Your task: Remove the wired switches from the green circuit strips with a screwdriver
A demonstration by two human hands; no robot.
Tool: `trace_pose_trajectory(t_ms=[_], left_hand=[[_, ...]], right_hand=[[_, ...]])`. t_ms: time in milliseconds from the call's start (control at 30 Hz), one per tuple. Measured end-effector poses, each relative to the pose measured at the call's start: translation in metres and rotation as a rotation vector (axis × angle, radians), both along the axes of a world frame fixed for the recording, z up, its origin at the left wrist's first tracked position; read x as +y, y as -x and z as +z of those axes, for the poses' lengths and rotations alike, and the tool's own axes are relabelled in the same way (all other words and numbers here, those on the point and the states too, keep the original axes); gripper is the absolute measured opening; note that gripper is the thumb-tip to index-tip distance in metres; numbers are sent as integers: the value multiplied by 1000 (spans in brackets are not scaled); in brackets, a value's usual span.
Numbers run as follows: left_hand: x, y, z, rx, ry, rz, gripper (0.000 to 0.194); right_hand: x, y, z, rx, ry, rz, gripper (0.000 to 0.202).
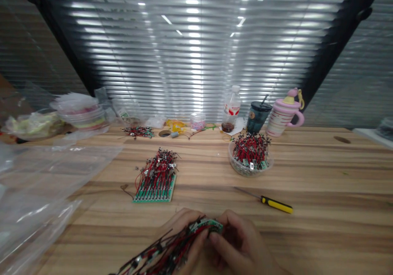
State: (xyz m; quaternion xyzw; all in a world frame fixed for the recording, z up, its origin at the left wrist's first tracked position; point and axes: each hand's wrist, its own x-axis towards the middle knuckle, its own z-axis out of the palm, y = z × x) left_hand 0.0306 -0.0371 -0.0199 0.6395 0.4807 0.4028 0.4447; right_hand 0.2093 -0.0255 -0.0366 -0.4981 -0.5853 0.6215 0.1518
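Note:
Close to the camera, a green circuit board [215, 223] with a bundle of red and black wires [159, 248] is held between both hands. My left hand [192, 242] wraps round it from the left, thumb on its near side, while the wires trail down to the lower left. With thumb and fingers closed, my right hand [238, 244] grips the board's right end. Beyond them lies a green board panel [152, 196] covered with red and black wires. A screwdriver [276, 204] with a yellow and black handle rests to the right.
A clear bowl [238, 168] of wired boards stands at the back right. Behind it are a bottle [231, 111], a dark cup [258, 118] and a pink mug [279, 117]. Plastic sheeting [46, 176] covers the left side. More wires [138, 132] and stacked tubs [82, 117] sit behind.

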Motion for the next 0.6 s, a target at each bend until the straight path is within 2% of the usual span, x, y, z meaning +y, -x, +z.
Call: trace_pose_trajectory(t_ms=[100, 233, 300, 367, 433, 500, 533, 600], left_hand=[[8, -1, -7, 102, -168, 2, 12], [11, 10, -16, 73, -179, -88, 21], [9, 17, -15, 68, -113, -143, 22], [8, 21, -10, 65, -134, -201, 26], [9, 20, -6, 89, -176, -258, 38], [12, 16, -5, 94, -10, -293, 37], [13, 13, -6, 60, 124, -281, 35], [16, 8, -8, -107, 368, -216, 32]], right_hand=[[2, -4, 3, 165, 102, -4, 105], [4, -14, 7, 297, 165, 22, 98], [5, -20, 7, 362, 208, 58, 91], [5, -26, 5, 429, 291, 91, 90], [5, -29, 2, 471, 368, 106, 94], [7, -31, 1, 478, 412, 89, 98], [8, -32, 1, 478, 420, 70, 99], [10, -32, 3, 473, 424, 35, 99]])
